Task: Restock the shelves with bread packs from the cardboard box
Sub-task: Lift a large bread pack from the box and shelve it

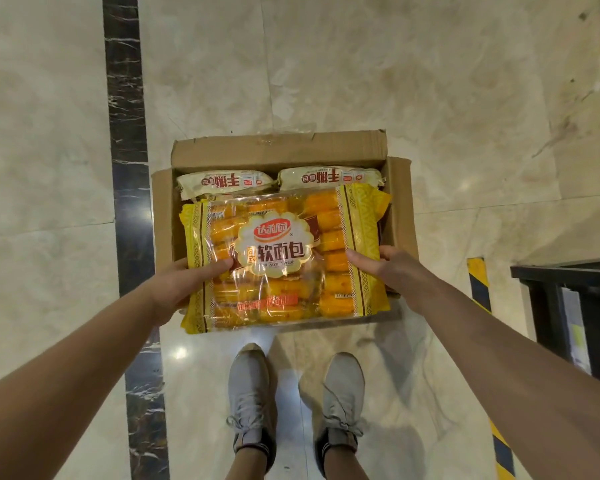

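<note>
While held, bread pack (278, 247): glossy yellow plastic, "软面包"
Left hand (184, 282): pinches left edge
Right hand (388, 268): pinches right edge
Cardboard box (278, 150): open, creased flaps

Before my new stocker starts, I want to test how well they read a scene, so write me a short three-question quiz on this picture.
1. True or false: the left hand and the right hand both grip the yellow bread pack.
2. Where does the cardboard box stand? A) on the marble floor B) on a shelf C) on a trolley
3. How many pale packs show in the box beyond the yellow one?
Key: 1 true; 2 A; 3 two.
</note>
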Demonstrator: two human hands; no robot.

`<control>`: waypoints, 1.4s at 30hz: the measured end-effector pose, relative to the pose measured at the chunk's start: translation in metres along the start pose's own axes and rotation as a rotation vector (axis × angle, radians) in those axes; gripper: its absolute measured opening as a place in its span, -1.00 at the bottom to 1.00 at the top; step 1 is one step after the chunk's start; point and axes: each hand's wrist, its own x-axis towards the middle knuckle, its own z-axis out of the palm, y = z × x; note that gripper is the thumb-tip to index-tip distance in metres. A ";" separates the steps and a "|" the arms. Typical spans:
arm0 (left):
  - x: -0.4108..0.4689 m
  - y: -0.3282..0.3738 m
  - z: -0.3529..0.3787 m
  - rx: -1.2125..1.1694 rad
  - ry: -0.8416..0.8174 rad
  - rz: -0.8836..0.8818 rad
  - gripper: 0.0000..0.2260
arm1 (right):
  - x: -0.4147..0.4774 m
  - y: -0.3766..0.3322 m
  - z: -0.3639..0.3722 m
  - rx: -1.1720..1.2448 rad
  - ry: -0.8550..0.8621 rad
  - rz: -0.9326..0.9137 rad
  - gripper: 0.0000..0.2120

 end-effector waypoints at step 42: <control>-0.595 0.263 0.023 -0.012 0.126 0.952 -0.46 | -0.616 -0.175 -0.186 0.465 0.383 -0.817 -0.27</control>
